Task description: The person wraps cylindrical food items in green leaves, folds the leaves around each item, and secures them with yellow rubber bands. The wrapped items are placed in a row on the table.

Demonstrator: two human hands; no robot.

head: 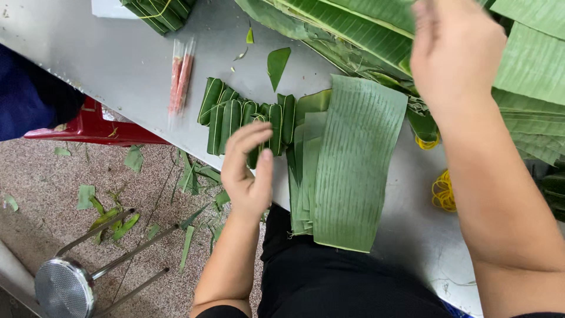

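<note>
Wrapping step, judged. Left hand (247,171) at frame centre, fingers loosely curled, empty, touching row of folded leaf parcels (244,118). Right hand (453,53) upper right, blurred, over banana leaves (353,26); grip can't tell. Cut leaf strips (353,165) stacked centre-right. Next move likely needs strip + yellow rubber bands (442,191).

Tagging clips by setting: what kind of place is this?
Probably a small food-wrapping workshop, not a home kitchen. A grey metal worktable holds a stack of cut banana leaves, a row of leaf-wrapped parcels by the left hand, and yellow rubber bands. Leaf scraps litter the floor.
</note>
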